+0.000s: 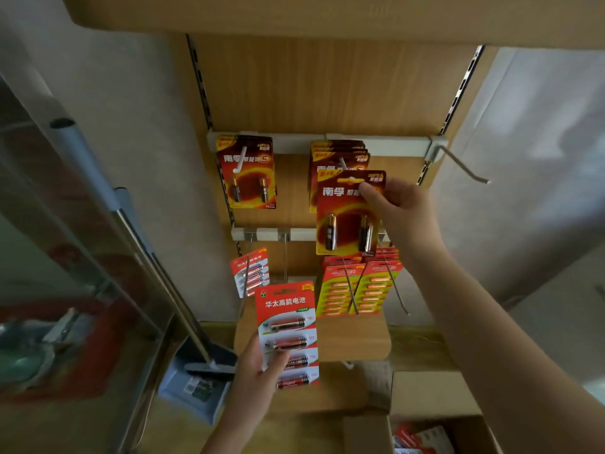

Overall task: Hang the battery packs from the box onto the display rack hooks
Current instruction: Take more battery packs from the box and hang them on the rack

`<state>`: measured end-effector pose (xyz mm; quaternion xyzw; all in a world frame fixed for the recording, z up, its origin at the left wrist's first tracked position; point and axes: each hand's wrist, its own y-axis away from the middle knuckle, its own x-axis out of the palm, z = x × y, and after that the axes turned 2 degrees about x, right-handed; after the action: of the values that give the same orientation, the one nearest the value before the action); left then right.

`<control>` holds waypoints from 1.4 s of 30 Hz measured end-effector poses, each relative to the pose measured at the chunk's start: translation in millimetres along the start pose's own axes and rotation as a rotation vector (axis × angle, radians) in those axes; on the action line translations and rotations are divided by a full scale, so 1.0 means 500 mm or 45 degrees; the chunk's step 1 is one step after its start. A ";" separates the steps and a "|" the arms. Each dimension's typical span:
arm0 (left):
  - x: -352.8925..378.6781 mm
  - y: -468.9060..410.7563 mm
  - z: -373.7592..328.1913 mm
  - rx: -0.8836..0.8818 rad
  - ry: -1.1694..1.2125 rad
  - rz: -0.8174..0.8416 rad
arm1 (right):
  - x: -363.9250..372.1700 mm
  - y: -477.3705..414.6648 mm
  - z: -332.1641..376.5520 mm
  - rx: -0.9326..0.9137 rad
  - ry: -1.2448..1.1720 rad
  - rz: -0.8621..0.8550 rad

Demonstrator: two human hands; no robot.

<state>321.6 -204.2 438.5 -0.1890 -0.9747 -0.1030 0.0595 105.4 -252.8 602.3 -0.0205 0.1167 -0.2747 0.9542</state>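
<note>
The right hand (397, 211) reaches up toward twelve o'clock and pinches the top edge of a red two-battery pack (350, 213), thumb and fingers closed on the card just beside its hang slot. That pack hangs upright, long axis vertical, its two cells standing on end side by side; its slot sits at the tip of the middle upper hook (343, 163), in front of a stack of like packs (339, 155) already on that hook. Whether the slot is over the hook tip cannot be told.

The left hand (258, 365), down at about seven o'clock, is clamped on the lower left edge of a red-and-white four-battery pack (288, 332), thumb across its front. This pack also stands tall, long axis vertical and leaning a touch to the right at the bottom; its four cells lie crosswise, one above another.

On the display rack (327, 93), a single two-battery pack (247, 172) hangs at eleven o'clock on the upper left hook. At one o'clock, the upper right hook (465, 165) is bare. On the lower rail, a small four-cell pack (250, 271) hangs tilted at the left, and two yellow-green packs (358, 288) hang side by side at the right, just below the pack in the right hand.

The cardboard box (435, 421) sits open at five o'clock, with red-and-white packs inside. A mop handle (137, 231) leans at nine o'clock.
</note>
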 end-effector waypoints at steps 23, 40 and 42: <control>-0.049 -0.038 0.136 -0.104 0.028 0.046 | 0.112 0.198 -0.258 -0.332 0.302 -0.207; -0.061 -0.084 0.215 -0.188 0.004 0.051 | 0.168 0.221 -0.433 0.094 0.380 0.158; -0.062 -0.081 0.225 -0.190 0.032 0.055 | 0.165 0.230 -0.440 0.086 0.327 0.121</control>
<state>325.9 -226.9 317.2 -0.2127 -0.9592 -0.1763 0.0597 181.4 -193.3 359.0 0.0523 0.2293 -0.2333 0.9436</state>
